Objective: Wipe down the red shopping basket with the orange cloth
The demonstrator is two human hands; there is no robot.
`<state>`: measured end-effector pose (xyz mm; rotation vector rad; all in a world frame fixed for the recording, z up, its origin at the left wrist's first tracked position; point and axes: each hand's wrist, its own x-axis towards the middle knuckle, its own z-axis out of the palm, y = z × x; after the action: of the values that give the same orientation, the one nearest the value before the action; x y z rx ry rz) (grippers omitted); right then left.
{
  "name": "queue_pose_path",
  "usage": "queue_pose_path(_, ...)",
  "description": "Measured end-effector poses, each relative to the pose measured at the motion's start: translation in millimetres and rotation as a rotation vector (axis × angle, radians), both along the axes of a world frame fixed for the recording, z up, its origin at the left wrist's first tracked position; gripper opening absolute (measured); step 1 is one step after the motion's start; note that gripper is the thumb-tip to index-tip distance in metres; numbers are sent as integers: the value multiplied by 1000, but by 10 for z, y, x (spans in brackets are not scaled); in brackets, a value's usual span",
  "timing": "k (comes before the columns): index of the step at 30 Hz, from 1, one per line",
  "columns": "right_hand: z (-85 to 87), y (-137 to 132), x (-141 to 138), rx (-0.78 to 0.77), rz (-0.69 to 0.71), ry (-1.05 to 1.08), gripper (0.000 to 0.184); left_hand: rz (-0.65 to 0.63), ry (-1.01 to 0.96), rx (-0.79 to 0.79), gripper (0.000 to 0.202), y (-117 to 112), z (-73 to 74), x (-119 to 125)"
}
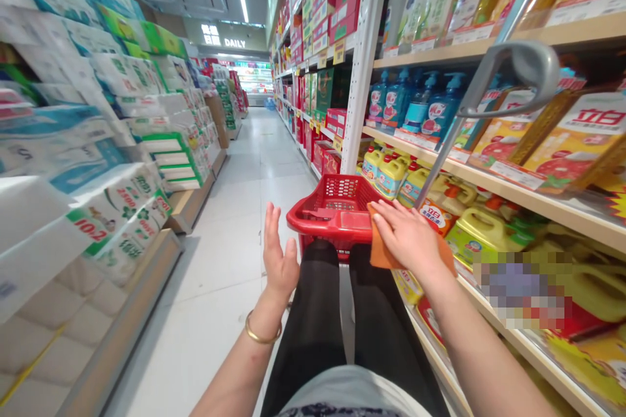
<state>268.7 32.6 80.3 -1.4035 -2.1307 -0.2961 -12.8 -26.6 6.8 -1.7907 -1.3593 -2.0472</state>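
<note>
A red plastic shopping basket (355, 221) with perforated walls stands in front of my legs. My right hand (403, 228) lies over an orange cloth (381, 244), pressing it against the right side of the basket's rim; part of the cloth hangs below the hand. My left hand (281, 257) is raised beside the basket's left corner, apart from it, with fingers stretched and nothing held. A gold bangle (263, 331) circles the left wrist. Behind my right hand slants a metal rod (443, 156) with a grey loop handle (511, 78); its lower end is hidden.
Close on the right, shelves (552, 179) carry blue pump bottles (396, 101), yellow jugs (391, 172) and other bottles. Stacked tissue packs (122, 208) rise from a low platform (141, 300) at left. Between them, a tiled aisle floor (244, 163) runs toward a refrigerated display.
</note>
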Motion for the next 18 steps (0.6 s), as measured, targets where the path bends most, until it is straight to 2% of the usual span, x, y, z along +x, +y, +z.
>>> queue_pose_path(2,-25,13,13,-2,-133,68,40,15,58,-2,65,1,57,-27)
queue_pose_path(3,-42,-4,-66,18,-179,96,42,25,112,0,63,14,109,-22)
queue_pose_path(5,-84,-78,-366,86,-179,125,43,58,261,0,58,81,248,20)
queue_pose_path(9,-145,-249,-1066,139,158,26,44,147,504,-107,52,331,515,114)
queue_pose_path(11,-124,-272,-1159,112,246,-7,43,153,557,-194,57,444,567,121)
queue_pose_path(12,-111,-266,-1100,99,249,-6,43,151,582,-243,61,483,571,115)
queue_pose_path(14,-107,-230,-796,82,182,32,44,145,631,-326,70,518,551,98)
queue_pose_path(18,-142,-99,1,84,-177,165,45,117,699,-370,82,506,498,91)
